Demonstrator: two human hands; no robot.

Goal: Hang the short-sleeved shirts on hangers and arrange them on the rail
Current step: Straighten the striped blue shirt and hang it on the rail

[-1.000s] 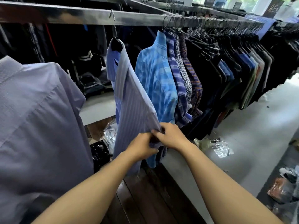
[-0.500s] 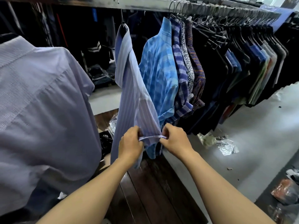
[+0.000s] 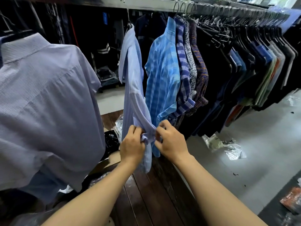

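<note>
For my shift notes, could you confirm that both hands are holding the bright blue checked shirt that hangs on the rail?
Not quite: the head view shows the left hand and right hand holding the pale lilac-blue shirt that hangs on the rail; the bright blue checked shirt hangs next to it on the right.

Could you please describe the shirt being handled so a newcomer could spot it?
Follow the metal rail leftward past the packed row. The pale blue shirt hangs alone beside the bright blue checked shirt. Only it is pinched, low down, by the left hand and right hand.
</note>
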